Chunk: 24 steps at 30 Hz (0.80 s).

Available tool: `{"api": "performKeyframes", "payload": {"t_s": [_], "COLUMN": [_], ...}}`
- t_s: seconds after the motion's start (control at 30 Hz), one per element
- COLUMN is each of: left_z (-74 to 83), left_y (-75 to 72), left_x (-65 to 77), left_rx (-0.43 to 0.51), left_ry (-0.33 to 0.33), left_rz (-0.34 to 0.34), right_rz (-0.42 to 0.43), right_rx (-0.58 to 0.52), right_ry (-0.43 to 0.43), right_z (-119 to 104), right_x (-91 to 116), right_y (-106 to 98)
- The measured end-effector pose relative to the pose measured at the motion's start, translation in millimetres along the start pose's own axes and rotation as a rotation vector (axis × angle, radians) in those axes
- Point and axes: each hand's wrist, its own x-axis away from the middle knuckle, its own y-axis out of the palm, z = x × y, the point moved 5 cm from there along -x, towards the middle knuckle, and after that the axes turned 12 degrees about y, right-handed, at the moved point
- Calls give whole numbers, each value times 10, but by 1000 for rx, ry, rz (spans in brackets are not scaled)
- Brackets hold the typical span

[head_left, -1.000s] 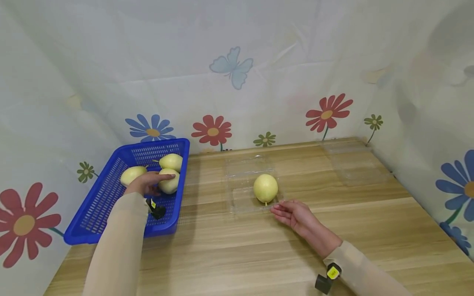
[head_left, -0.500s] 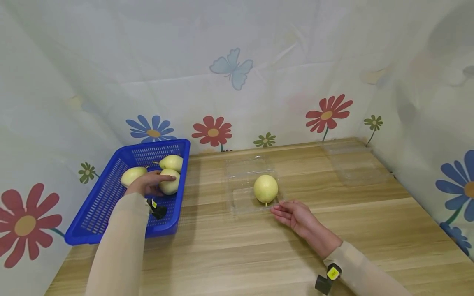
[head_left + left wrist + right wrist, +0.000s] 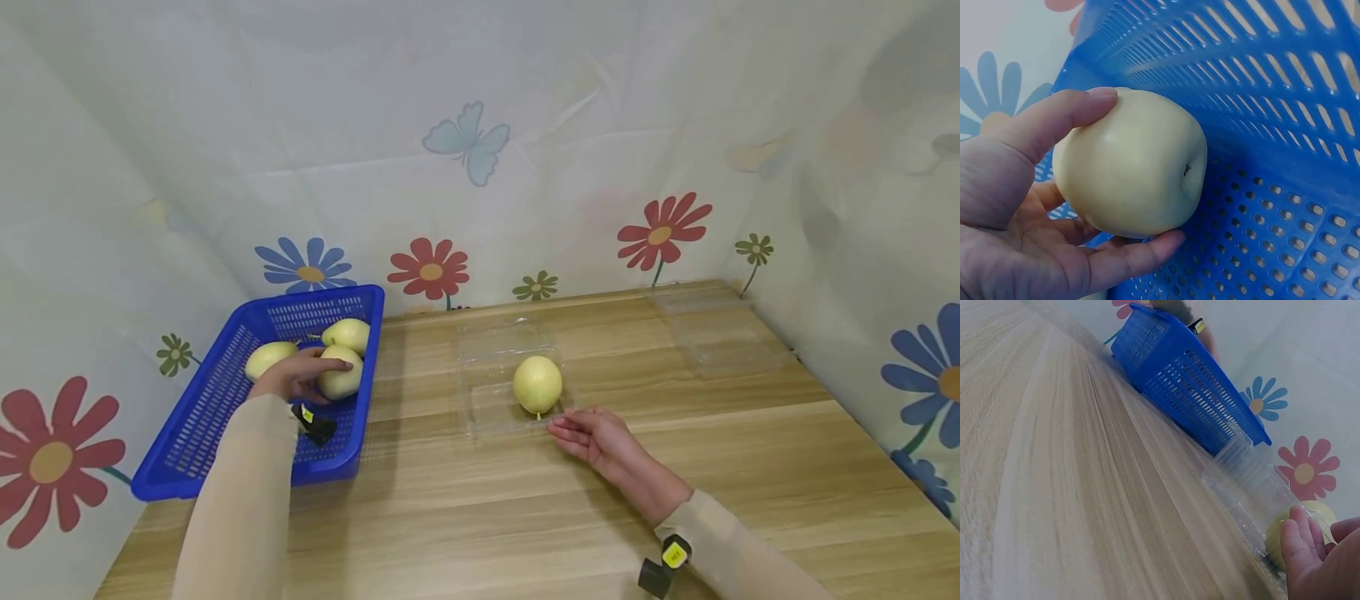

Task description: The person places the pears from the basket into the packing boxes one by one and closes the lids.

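My left hand (image 3: 303, 372) reaches into the blue plastic basket (image 3: 370, 367) and grips a pale yellow pear (image 3: 1132, 162). In the left wrist view, thumb and fingers lie around the fruit's sides, and its dimpled end faces right. Two more pears, one at the left (image 3: 268, 360) and one at the back (image 3: 348, 335), lie beside it in the basket. Near the table's middle, my right hand (image 3: 600, 440) pinches the near right corner of a clear plastic container (image 3: 491, 404). A single pear (image 3: 537, 384) sits inside that container, its stem toward me.
Another clear plastic container (image 3: 720, 329) lies at the back right of the wooden table (image 3: 465, 517). Flower-printed white sheeting (image 3: 480, 208) surrounds the table at the back and both sides. The basket's perforated walls rise around my left hand.
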Motion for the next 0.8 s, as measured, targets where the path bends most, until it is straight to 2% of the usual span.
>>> {"api": "performKeyframes", "payload": {"t_s": [0.23, 0.53, 0.8], "left_z": [-5, 4, 11], "left_y": [-39, -90, -125], "left_x": [41, 128, 197], "left_rx": [0, -7, -31], "left_ry": [4, -35, -16], "left_rz": [-10, -10, -20], "right_rz": [-5, -8, -10], "right_rx": [-5, -6, -7], "right_ry": [7, 9, 10], "right_z": [2, -10, 4], "right_x": [8, 8, 10], "right_y": [7, 9, 23]}}
